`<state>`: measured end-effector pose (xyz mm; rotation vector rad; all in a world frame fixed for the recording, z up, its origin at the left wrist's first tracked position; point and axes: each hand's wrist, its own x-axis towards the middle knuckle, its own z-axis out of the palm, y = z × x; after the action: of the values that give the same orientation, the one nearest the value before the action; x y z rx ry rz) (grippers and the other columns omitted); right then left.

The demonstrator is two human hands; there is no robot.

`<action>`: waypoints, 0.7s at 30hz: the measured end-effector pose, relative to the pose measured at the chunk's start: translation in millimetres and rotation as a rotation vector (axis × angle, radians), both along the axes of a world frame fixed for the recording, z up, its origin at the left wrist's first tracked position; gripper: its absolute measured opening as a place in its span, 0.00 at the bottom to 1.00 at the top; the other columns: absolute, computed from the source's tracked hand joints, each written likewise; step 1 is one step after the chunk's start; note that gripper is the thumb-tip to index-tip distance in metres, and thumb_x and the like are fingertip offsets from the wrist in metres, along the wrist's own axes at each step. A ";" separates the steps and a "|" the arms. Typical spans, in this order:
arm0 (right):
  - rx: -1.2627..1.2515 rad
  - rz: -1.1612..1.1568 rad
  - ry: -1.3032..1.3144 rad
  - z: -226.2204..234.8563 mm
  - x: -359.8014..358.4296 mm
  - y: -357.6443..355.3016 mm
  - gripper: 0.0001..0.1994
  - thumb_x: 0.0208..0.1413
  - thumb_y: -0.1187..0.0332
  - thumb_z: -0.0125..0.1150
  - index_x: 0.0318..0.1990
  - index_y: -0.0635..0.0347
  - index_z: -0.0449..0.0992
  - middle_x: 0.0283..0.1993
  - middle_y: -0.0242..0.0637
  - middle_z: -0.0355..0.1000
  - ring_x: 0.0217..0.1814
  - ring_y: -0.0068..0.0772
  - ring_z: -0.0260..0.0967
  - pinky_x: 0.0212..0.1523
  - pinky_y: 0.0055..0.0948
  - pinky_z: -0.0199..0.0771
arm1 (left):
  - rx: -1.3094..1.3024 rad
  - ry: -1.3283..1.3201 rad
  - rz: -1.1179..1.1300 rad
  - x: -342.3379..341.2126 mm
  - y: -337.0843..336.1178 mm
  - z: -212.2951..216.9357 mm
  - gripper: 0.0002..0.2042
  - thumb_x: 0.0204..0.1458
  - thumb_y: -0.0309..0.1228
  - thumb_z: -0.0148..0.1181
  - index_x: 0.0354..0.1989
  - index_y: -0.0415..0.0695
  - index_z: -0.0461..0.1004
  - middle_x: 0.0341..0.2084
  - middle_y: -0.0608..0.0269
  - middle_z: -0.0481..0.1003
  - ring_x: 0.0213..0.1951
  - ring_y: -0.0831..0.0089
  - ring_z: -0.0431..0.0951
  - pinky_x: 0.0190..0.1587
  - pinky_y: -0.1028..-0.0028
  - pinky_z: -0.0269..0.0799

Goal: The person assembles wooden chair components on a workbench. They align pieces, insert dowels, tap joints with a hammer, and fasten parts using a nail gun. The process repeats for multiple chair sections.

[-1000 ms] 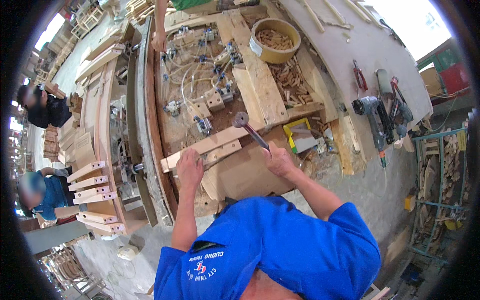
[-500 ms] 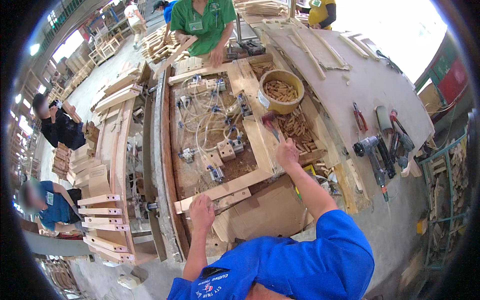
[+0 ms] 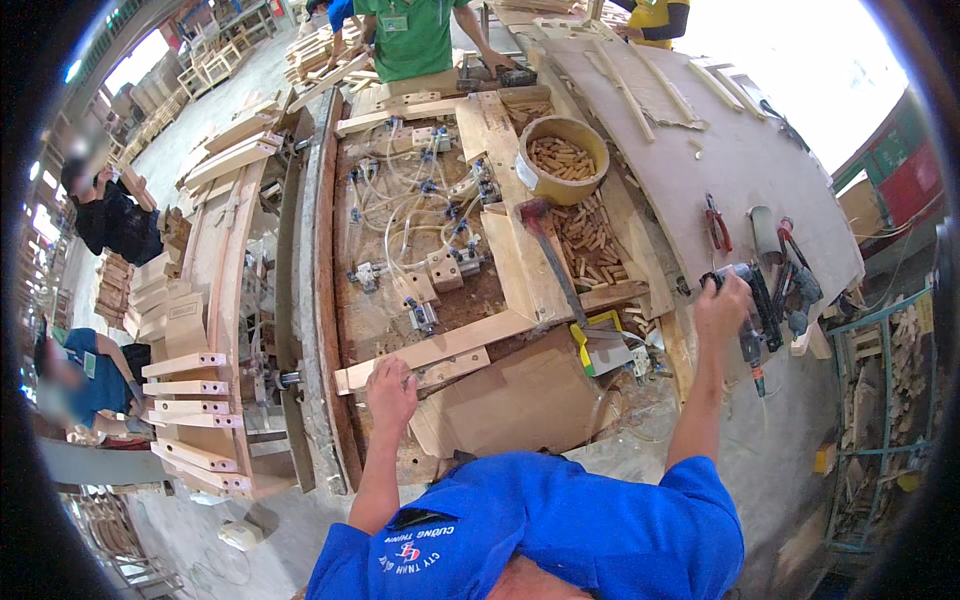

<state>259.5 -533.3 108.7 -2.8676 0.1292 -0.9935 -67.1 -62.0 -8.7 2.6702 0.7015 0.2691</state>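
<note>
My left hand (image 3: pixel 392 395) is at the near left, fingers curled over a pale wooden rail (image 3: pixel 450 347) near its end. A shorter drilled piece (image 3: pixel 455 368) lies against the rail's near side. On the right-hand table, my right hand (image 3: pixel 722 305) is closed round the upper body of a grey air drill (image 3: pixel 750 345), whose handle points toward me with a hose fitting at its end. A hammer (image 3: pixel 552 262) with a reddish head lies across the wide wooden board (image 3: pixel 515 255), apart from both hands. Clear tubes and small air cylinders (image 3: pixel 443 270) fill the jig inside the wooden pieces.
Beyond the hammer stand a yellow tub (image 3: pixel 520 170) of dowels and a tray of loose dowels (image 3: pixel 595 240). Red pliers (image 3: pixel 717 225) and other tools lie on the right table (image 3: pixel 690 165). Across the jig stands a person in green (image 3: pixel 415 40); drilled wooden pieces (image 3: pixel 190 388) rest at left.
My right hand has let go of the hammer, now lying on the board, and moved right onto the air drill. My left hand stays on the rail. The person in green has reached sideways.
</note>
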 end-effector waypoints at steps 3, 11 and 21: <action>-0.141 -0.097 0.209 6.9 -18.5 -60.4 0.31 0.56 0.65 0.71 0.67 0.59 0.69 0.60 0.50 0.70 0.59 0.56 0.72 0.61 0.49 0.73 | -0.005 -0.044 -0.025 7.8 -1.9 2.0 0.20 0.52 0.32 0.69 0.53 0.40 0.79 0.57 0.51 0.78 0.62 0.50 0.75 0.67 0.54 0.66; -0.160 -0.031 0.487 9.4 10.4 -106.6 0.35 0.55 0.72 0.64 0.72 0.63 0.62 0.62 0.55 0.66 0.61 0.61 0.73 0.60 0.50 0.76 | -0.282 -0.131 -0.010 28.1 -21.3 8.4 0.18 0.59 0.37 0.67 0.53 0.41 0.80 0.50 0.48 0.82 0.56 0.49 0.79 0.62 0.54 0.71; 0.647 0.253 0.803 92.2 -31.0 -34.6 0.18 0.61 0.68 0.63 0.57 0.62 0.73 0.30 0.35 0.75 0.28 0.29 0.74 0.28 0.31 0.76 | -0.941 -0.119 -0.180 57.7 -94.4 20.0 0.20 0.63 0.39 0.63 0.58 0.38 0.78 0.49 0.48 0.84 0.52 0.60 0.85 0.55 0.63 0.79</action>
<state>228.6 -568.0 200.9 -2.3919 0.1128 0.2549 -9.4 -156.4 11.2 1.7795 0.3950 0.0235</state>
